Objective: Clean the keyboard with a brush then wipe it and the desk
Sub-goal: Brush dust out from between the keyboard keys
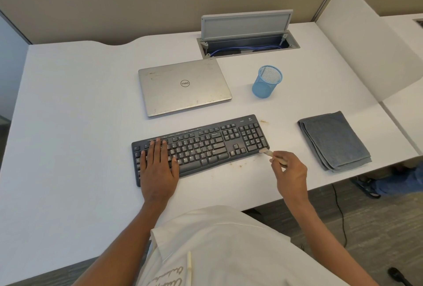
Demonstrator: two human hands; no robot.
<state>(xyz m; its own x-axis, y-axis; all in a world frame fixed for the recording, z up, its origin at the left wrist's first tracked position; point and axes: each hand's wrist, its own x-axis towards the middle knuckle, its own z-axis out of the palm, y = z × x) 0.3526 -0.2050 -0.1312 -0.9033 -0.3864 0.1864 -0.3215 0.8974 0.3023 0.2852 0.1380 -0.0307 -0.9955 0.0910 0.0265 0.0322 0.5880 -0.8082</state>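
Observation:
A black keyboard (206, 146) lies slightly angled on the white desk (68, 102). My left hand (159, 166) rests flat on its left keys, fingers spread. My right hand (289, 171) grips a small pale brush (269, 153), whose bristles touch the keyboard's near right corner. Brown crumbs (238, 165) lie on the desk in front of the keyboard, and more crumbs (263, 122) sit by its far right corner. A folded grey cloth (333, 140) lies to the right, near the desk edge.
A closed silver laptop (183, 87) sits behind the keyboard. A blue mesh cup (266, 82) stands to its right. An open cable hatch (247, 43) with blue cables is at the back. A white divider (366, 41) borders the right side.

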